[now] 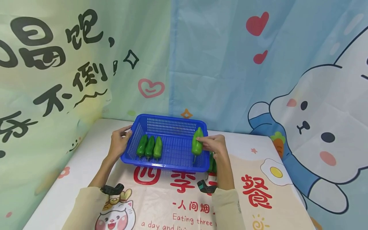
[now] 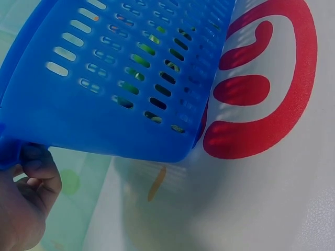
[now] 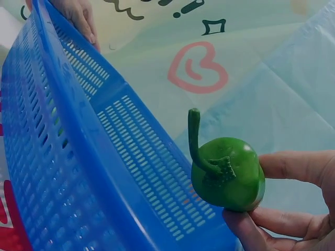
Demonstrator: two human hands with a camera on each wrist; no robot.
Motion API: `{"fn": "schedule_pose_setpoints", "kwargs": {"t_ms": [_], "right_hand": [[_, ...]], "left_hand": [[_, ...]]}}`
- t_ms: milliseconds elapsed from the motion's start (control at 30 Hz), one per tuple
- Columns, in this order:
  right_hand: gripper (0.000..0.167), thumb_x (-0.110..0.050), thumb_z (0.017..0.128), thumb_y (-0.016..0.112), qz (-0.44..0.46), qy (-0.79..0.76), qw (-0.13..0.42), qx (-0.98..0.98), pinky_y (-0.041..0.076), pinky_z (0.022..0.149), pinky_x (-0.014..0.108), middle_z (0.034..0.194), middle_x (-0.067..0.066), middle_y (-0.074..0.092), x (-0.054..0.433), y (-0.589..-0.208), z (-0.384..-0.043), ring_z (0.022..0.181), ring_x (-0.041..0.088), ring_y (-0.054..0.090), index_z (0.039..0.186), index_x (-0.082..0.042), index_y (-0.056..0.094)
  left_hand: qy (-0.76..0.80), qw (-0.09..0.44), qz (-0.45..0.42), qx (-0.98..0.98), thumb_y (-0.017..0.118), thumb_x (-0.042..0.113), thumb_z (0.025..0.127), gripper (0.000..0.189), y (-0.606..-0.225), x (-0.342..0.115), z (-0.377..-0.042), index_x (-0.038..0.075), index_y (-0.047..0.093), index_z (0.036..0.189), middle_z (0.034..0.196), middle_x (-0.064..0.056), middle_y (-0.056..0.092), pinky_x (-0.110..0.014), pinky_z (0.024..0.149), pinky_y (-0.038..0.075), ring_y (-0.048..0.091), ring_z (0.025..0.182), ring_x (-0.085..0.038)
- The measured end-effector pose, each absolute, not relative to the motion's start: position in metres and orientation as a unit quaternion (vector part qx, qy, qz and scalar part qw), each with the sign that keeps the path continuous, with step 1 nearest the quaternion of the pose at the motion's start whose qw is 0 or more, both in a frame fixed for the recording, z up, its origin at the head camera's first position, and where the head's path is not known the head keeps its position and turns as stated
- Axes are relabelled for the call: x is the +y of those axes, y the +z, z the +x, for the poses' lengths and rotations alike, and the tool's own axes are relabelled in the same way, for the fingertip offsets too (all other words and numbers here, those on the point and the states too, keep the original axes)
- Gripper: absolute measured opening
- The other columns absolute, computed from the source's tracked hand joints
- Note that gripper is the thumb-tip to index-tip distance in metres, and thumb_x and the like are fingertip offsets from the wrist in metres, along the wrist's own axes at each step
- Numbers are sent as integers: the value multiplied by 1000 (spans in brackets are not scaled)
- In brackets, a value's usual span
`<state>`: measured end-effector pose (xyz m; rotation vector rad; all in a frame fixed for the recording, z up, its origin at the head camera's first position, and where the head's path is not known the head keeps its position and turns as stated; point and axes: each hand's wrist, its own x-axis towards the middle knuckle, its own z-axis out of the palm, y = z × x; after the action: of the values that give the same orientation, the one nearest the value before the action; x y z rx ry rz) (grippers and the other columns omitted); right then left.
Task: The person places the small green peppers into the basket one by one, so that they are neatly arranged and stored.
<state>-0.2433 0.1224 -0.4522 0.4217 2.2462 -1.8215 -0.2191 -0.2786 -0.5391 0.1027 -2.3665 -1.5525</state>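
A blue plastic basket (image 1: 175,166) with slotted sides stands near the back of the table. My left hand (image 1: 119,142) grips its left rim, thumb and fingers curled on the edge in the left wrist view. In my right hand (image 1: 214,144) a green pepper (image 1: 197,143) is pinched between thumb and fingers over the basket's right end. Its stem (image 3: 193,136) points toward me. Three more green peppers (image 1: 149,147) lie side by side at the left of the basket floor. Other green peppers (image 1: 211,162) lie outside the basket's right side, partly hidden by my right wrist.
A printed cloth (image 1: 161,207) with red characters and cartoon figures covers the table. Behind the basket hangs a pale curtain (image 1: 207,64) with hearts and a white cartoon animal. The curtain meets the table's back edge close to the basket.
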Motion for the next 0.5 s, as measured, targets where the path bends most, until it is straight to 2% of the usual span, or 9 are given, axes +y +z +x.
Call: {"fn": "schedule_pose_setpoints", "kwargs": {"t_ms": [200,433,500], "right_hand": [[45,-16,87,92,136,-623,97,764,67,80,35,103,20,83,116,-455,-245,71,14,79,118,13,76],[44,-17,88,91,127,-612,97,774,64,99,48,106,21,83,107,-455,-242,73,15,80,118,12,78],[43,-17,88,91,123,-612,96,775,63,101,51,107,22,83,105,-454,-242,72,15,80,118,11,78]], "left_hand": [[-546,156,35,-823,57,10,112,39,-539,-279,-219,-8,64,147,103,-36,73,-16,59,53,67,65,2],[-546,155,36,-823,57,9,112,39,-538,-278,-218,-7,64,146,104,-36,73,-15,61,53,67,67,2],[-546,156,35,-822,58,10,112,39,-538,-279,-218,-7,64,146,105,-36,73,-16,60,53,67,67,2]]}}
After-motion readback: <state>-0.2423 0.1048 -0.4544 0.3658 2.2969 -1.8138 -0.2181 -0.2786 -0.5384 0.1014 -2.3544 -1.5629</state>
